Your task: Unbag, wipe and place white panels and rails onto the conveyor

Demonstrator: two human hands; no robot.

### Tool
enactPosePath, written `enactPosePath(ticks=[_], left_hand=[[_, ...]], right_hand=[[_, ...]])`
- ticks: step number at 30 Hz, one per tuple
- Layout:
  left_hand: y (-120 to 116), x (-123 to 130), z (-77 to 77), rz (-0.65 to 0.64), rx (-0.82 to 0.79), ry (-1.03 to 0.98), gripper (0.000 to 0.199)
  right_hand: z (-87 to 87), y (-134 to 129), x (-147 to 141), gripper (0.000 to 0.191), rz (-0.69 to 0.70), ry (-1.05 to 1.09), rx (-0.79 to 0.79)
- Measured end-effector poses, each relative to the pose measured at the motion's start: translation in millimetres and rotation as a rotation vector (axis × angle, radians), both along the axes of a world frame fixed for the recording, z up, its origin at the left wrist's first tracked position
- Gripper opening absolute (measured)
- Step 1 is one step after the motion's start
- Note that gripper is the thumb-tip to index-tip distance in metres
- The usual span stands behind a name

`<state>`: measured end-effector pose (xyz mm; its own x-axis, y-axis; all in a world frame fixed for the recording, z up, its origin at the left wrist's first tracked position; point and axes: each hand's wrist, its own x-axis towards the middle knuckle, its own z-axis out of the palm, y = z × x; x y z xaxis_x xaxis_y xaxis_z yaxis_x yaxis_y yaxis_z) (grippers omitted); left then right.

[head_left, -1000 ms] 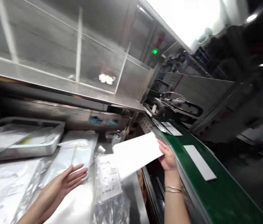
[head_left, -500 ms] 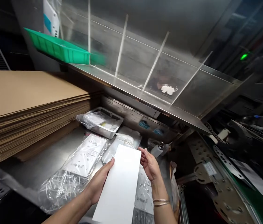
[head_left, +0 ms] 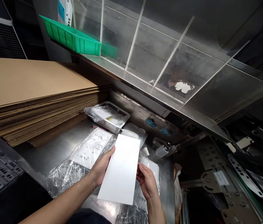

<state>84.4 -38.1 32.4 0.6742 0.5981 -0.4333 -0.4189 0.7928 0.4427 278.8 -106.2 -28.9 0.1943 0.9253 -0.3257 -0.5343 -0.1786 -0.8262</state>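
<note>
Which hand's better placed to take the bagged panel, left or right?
Left, probably. The left hand is right beside the bagged panel, while the right hand is on the far side of the white card. But the left grip is on the card's edge, so it must release first.

White sheet (head_left: 119,169) (green crate (head_left: 73,40) above)
</note>
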Motion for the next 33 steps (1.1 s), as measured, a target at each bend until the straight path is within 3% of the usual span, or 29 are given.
enactPosePath(ticks=[16, 26, 29, 31, 33], left_hand=[[12.7, -3.3, -0.7, 0.083, -0.012, 0.075, 0.052], [11.0, -2.9, 2.8, 0.129, 0.068, 0.153, 0.059], [-6.8, 0.4, 11.3, 0.078, 0.278, 0.168, 0.061], [-22.4, 1.7, 16.8, -0.109, 0.574, 0.215, 0.083], [-35.6, 1.9, 19.3, -0.326, 0.873, 0.303, 0.109]], right_hand=[[-8.4, -8.4, -12.9, 0.033, -0.001, 0.017, -0.032], [9.1, -15.3, -40.2, 0.048, -0.046, 0.038, -0.173], [7.5, -12.3, -58.6, 0.051, -0.131, 0.004, -0.165], [-1.2, -8.6, -67.8, 0.048, -0.192, 0.004, -0.148], [-14.7, -4.7, -71.4, 0.053, -0.040, -0.017, -0.109]])
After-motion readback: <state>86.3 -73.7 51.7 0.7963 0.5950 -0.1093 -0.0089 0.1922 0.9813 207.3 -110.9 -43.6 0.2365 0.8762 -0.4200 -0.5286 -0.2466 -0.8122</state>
